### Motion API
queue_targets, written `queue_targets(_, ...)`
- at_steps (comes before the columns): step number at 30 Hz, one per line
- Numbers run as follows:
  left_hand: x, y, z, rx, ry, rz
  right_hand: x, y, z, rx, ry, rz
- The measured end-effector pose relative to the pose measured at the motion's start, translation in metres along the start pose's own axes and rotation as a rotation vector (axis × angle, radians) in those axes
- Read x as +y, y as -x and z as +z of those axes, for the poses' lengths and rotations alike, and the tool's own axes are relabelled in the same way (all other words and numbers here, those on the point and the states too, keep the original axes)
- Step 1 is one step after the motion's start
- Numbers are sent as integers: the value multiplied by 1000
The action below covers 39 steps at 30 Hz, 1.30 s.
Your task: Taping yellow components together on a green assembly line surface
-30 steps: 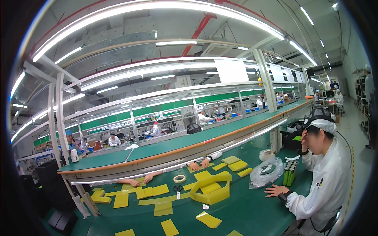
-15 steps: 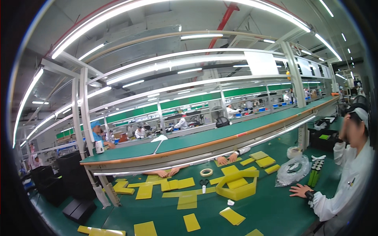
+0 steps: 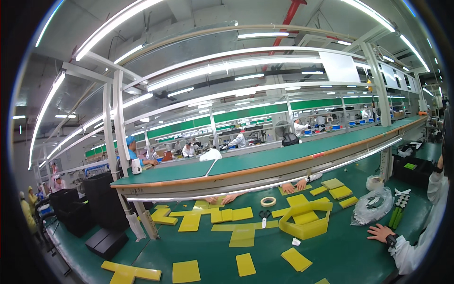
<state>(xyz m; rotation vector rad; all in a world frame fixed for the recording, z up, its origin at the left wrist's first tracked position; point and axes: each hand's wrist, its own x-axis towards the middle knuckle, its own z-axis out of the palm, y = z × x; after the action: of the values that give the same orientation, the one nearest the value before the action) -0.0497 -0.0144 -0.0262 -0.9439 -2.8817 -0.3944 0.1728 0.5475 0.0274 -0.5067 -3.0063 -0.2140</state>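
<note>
Neither of my hands is in the picture. On the green bench in front of me lie several flat yellow sheets, among them a near rectangular sheet (image 3: 186,271) and a smaller yellow piece (image 3: 245,264). A folded yellow frame (image 3: 302,229) stands on edge at the middle right. White-handled scissors (image 3: 264,219) rest left of it, with a tape roll (image 3: 268,201) just beyond. A small white scrap (image 3: 296,241) lies in front of the frame. A T-shaped yellow piece (image 3: 130,271) sits at the near left.
Co-workers' hands (image 3: 294,186) reach under the raised shelf (image 3: 265,166) from the far side. At right, another person's hand (image 3: 380,233) rests flat, near a clear plastic bag (image 3: 372,206) and green cylinders (image 3: 396,217). Black boxes (image 3: 107,242) stand at left.
My view has turned left, so the bench and shelf appear further right. The person at the right edge is now mostly cut off. The yellow pieces lie in the same arrangement.
</note>
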Motion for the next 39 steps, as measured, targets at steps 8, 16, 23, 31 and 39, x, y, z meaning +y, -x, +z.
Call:
queue_targets(8, 8, 1, -3, 139, 57, 1, 61, 9, 25, 84, 409, -22)
queue_targets(16, 7, 3, -12, 147, 189, 19, -67, -33, 13, 141, -242, 16)
queue_targets(23, 5, 3, -3, 125, 29, 19, -305, -99, -43, 183, -587, -339)
queue_targets(31, 4, 3, -5, 75, 54, -4, -403, -116, -41, 174, -737, -461)
queue_targets(39, 9, -2, -13, 85, 129, 16, -420, -115, -33, 169, -790, -471)
